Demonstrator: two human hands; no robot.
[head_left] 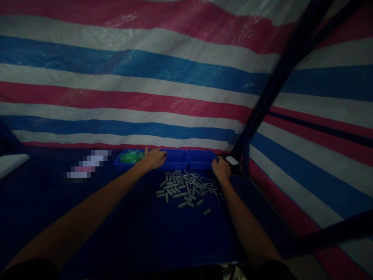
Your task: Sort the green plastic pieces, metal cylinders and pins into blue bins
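My left hand (155, 158) reaches to the row of shallow blue bins at the back of the table. Its fingers curl over the left part of the middle blue bin (176, 162), and the hand hides that rim. My right hand (222, 169) grips the right end of the right blue bin (201, 162), its fingertips at the rim. Green, clear-looking small pieces (130, 156) fill the left blue bin (120, 166). In front of the bins lie a loose heap of short grey cylinders (175, 188) and a scatter of thin metal pins (201, 183).
The dark blue table (163, 237) runs up to a striped plastic sheet (131, 93). A dark metal post (262, 101) slants up at right. A white object (232, 160) sits beyond my right hand. A pale item (13, 161) lies far left, near a blurred-out patch (87, 165).
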